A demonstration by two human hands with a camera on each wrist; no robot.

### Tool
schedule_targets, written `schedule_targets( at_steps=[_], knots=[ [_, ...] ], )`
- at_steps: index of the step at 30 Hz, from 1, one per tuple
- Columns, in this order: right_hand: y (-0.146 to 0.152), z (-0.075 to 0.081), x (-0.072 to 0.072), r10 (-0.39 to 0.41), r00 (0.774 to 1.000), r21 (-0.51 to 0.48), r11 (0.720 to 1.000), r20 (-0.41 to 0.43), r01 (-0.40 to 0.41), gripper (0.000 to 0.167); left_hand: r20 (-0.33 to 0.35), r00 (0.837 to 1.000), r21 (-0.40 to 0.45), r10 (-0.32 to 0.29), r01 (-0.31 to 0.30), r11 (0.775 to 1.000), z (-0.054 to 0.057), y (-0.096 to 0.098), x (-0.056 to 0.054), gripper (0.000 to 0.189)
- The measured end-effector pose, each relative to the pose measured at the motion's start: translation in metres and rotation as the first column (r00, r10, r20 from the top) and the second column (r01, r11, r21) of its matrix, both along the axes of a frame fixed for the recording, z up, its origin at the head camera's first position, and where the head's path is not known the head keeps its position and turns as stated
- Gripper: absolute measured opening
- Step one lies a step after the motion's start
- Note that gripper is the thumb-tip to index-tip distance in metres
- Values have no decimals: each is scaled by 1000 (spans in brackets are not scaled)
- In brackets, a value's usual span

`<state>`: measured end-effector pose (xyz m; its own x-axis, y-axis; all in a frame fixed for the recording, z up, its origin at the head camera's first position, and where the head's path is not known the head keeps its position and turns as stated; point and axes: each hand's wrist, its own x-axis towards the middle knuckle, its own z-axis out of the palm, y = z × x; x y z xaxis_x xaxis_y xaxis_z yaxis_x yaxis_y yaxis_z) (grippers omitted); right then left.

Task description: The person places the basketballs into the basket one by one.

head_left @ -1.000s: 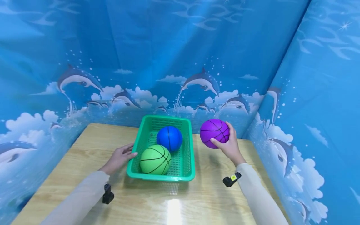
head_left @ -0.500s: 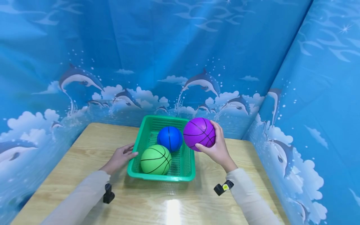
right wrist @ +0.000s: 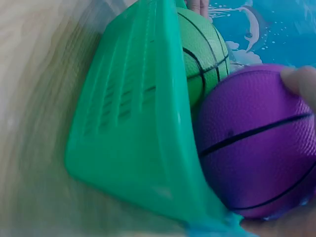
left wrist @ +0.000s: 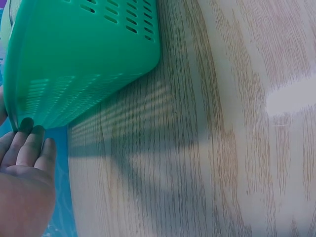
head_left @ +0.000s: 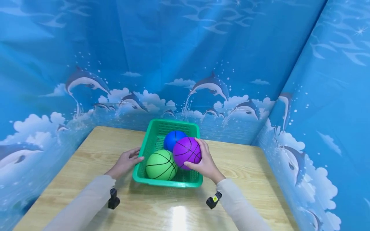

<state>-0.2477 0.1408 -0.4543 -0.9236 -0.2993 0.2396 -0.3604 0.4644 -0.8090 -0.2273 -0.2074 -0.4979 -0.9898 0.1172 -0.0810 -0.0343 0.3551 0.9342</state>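
A green plastic basket [head_left: 167,184] stands on the wooden table. Inside it lie a light green ball [head_left: 159,165] at the front left and a blue ball [head_left: 172,139] behind. My right hand [head_left: 208,164] grips a purple ball [head_left: 186,152] with basketball lines, low over the basket's right half. This ball partly covers the blue one and overlaps the green one's edge. At the left rim, my left hand [head_left: 125,163] pinches the basket, thumb over the rim and fingers [left wrist: 30,148] against the outer wall. The right wrist view shows the purple ball [right wrist: 256,143] right at the rim.
The wooden table [head_left: 237,173] extends to both sides and in front of the basket. Behind it and at the right hang blue curtains [head_left: 179,57] printed with dolphins. A black camera [head_left: 214,200] sits on the right wrist, another black camera [head_left: 114,199] on the left.
My right hand has carried the purple ball leftward from beside the basket, over the right rim and down into its space. The left hand stays at the left rim.
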Motion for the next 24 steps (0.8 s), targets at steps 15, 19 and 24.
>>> schedule_targets(
  at_steps=[15,19,24],
  knots=[
    [-2,-29,-5,-85,996,-75,994,-27,83,102,-20,1000,-16,-18,17,1000,2,3,2,70],
    [-5,-23,-5,-91,996,-101,991,15,92,94,-12,1000,-16,-13,13,1000,2,2,2,69],
    [-9,-12,-7,-108,994,-114,987,24,110,85,8,1000,-10,-3,3,1000,2,3,2,70]
  ],
)
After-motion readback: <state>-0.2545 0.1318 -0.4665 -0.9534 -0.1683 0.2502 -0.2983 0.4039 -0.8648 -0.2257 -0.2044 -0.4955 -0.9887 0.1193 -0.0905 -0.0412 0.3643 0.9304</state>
